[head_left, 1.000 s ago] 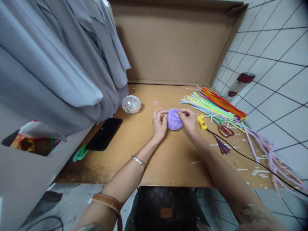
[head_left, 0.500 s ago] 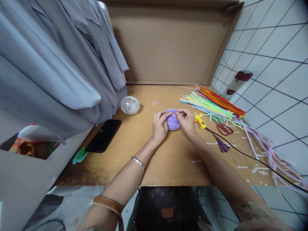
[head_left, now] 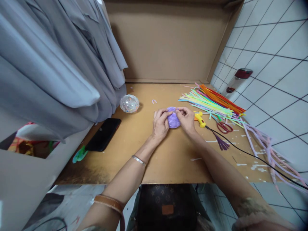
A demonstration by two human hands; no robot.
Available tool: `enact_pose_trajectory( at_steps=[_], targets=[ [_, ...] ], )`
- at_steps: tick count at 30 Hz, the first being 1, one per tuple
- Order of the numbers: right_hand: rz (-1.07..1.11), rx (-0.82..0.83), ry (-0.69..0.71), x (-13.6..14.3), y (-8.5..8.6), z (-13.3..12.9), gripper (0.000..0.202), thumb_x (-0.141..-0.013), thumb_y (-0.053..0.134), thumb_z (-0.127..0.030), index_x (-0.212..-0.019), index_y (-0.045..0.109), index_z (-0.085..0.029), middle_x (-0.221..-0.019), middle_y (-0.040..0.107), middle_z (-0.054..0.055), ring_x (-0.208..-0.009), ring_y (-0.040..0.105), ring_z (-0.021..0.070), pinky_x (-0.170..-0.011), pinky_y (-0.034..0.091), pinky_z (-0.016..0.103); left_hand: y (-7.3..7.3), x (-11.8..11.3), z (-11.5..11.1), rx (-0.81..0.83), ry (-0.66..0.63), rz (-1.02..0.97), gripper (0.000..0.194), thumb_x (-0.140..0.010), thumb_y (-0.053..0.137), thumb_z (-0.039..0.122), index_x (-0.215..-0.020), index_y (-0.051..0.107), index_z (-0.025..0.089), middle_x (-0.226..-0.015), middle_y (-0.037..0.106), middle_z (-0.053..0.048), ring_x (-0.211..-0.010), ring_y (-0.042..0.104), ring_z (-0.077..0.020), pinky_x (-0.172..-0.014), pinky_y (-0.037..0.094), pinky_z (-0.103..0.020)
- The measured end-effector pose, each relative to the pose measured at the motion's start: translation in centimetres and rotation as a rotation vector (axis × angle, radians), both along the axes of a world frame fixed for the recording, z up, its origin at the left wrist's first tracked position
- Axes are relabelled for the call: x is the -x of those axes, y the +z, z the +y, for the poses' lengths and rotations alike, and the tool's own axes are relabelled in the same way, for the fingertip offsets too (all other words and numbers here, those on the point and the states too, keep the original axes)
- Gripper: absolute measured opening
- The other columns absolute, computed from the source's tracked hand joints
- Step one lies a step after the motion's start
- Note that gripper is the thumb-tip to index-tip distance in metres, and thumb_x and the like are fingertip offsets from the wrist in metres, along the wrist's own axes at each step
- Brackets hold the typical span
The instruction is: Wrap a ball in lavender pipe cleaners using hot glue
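Note:
Between my two hands is a purple, ridged round piece (head_left: 173, 122), which looks wound from pipe cleaner, held just over the middle of the table. My left hand (head_left: 160, 123) grips its left side, with thumb and fingers bent toward its top. On the opposite side my right hand (head_left: 186, 119) pinches the upper right edge. The fingertips of both hands nearly meet and hide part of the top. Just right of my right hand lies a yellow glue gun (head_left: 199, 118). A small pale curved scrap (head_left: 154, 101) rests beyond my left hand.
A clear faceted bowl or ball (head_left: 129, 103) and a black phone (head_left: 103, 134) sit left, near a grey curtain (head_left: 79, 64). Rightward lie colourful pipe cleaners (head_left: 211, 102), red-handled scissors (head_left: 225, 127), a purple tassel-like bundle (head_left: 221, 143), a black cord (head_left: 243, 150) and a lidded jar (head_left: 237, 83).
The whole view has shifted very slightly. Both hands keep their hold on the purple piece, with hardly any movement of the fingers.

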State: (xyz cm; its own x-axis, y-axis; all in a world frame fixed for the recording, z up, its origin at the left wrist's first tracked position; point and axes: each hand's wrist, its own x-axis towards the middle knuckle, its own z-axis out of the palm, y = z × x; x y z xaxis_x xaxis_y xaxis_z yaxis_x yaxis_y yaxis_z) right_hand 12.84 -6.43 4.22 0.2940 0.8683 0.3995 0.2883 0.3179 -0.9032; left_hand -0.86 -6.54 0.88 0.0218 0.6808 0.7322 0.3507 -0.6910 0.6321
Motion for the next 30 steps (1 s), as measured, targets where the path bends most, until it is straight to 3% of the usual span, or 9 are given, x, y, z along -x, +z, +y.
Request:
enact_pose_trajectory(
  at_steps=[6,18,30],
  targets=[
    [-0.001,0.000,-0.002,-0.11,0.00,0.12,0.019,-0.070,0.059,-0.039,-0.076,0.064,-0.022,-0.065,0.056,-0.002,-0.060,0.046,0.0135,-0.060,0.041,0.029,0.28,0.05,-0.33,0.002,-0.012,0.039,0.035,-0.089,0.046,0.016,-0.106,0.074,0.026,-0.115,0.067,-0.008,-0.111,0.057,-0.0240,-0.103,0.043,-0.041],
    [0.040,-0.022,0.008,0.16,0.20,-0.15,0.017,-0.069,0.061,-0.037,-0.075,0.064,-0.021,-0.061,0.053,-0.003,-0.058,0.045,0.0135,-0.059,0.039,0.029,0.93,-0.08,-0.84,0.049,-0.050,-0.038,0.037,-0.082,0.047,0.011,-0.110,0.067,0.025,-0.112,0.068,-0.008,-0.109,0.057,-0.0255,-0.103,0.042,-0.040],
    [0.031,-0.034,-0.004,0.00,-0.09,-0.03,0.020,-0.069,0.061,-0.039,-0.076,0.065,-0.020,-0.061,0.057,-0.003,-0.058,0.045,0.0127,-0.058,0.039,0.028,0.28,-0.09,-0.64,-0.047,0.072,0.137,0.035,-0.089,0.041,0.007,-0.108,0.068,0.021,-0.116,0.065,-0.009,-0.112,0.057,-0.0209,-0.102,0.047,-0.038]
  ],
)
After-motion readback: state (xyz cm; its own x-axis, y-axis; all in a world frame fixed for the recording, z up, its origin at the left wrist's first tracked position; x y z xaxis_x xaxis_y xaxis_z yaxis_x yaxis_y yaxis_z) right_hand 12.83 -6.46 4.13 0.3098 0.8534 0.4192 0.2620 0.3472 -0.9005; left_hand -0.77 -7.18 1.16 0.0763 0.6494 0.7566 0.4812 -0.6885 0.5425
